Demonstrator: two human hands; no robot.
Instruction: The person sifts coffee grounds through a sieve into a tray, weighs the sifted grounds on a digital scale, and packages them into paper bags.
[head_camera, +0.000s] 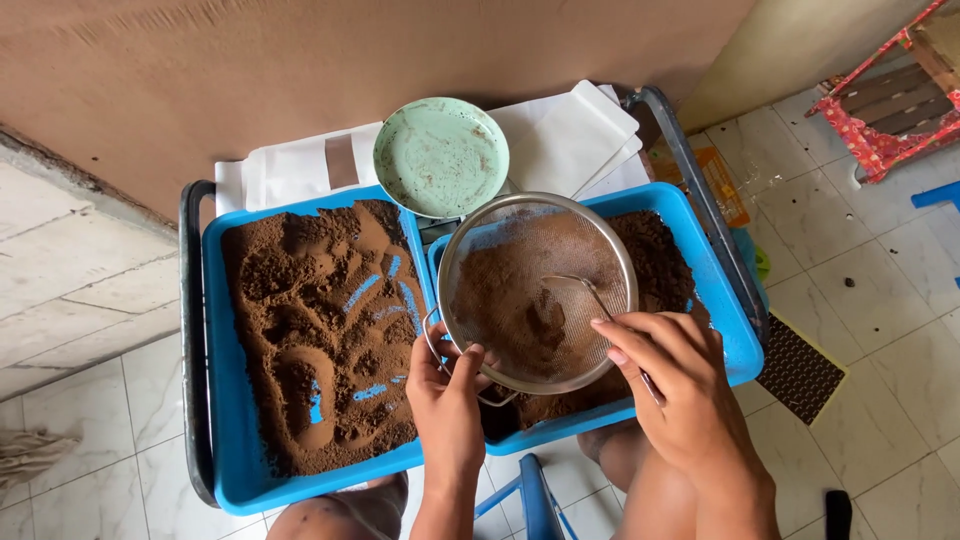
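My left hand (447, 400) grips the wire handle of a round metal sieve (536, 290) and holds it over the right blue tray (722, 330). In my right hand (680, 395) is a metal spoon (590, 290), its bowl resting inside the sieve on brown powder. The sieve's mesh is partly covered with that powder. The left blue tray (222, 400) holds a thick layer of brown powder (320, 340) with finger grooves showing the blue bottom.
A pale green plate (441, 155) lies behind the trays on white paper bags (570, 135). The trays sit on a dark-framed cart (190, 330). A brown wall is behind, tiled floor around, a red stool (885, 100) at top right.
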